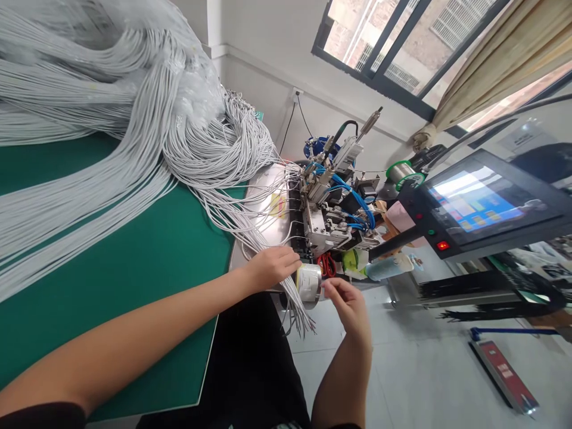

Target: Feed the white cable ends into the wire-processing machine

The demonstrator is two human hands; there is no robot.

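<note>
Beyond the near end of the machine (pixel 328 208), the right hand's (pixel 348 302) thumb and fingers are drawn close; whether anything is pinched cannot be told. White cables (pixel 295 302) at that end are covered by the left hand's (pixel 274 268) bent fingers, their grip hidden. A tin (pixel 309 282) is seen beside the machine, a screen (pixel 480 199) to its right.

Pale grey cables (pixel 214 143) spread over the green table (pixel 147 250), left of the silvery machine (pixel 318 217) — its tubes (pixel 369 213) bright blue. Right of it I see a green-rimmed spool (pixel 404 174) and a black monitor (pixel 534 210) — blue-and-white screen (pixel 473 193), one red button (pixel 443 245) glowing.
</note>
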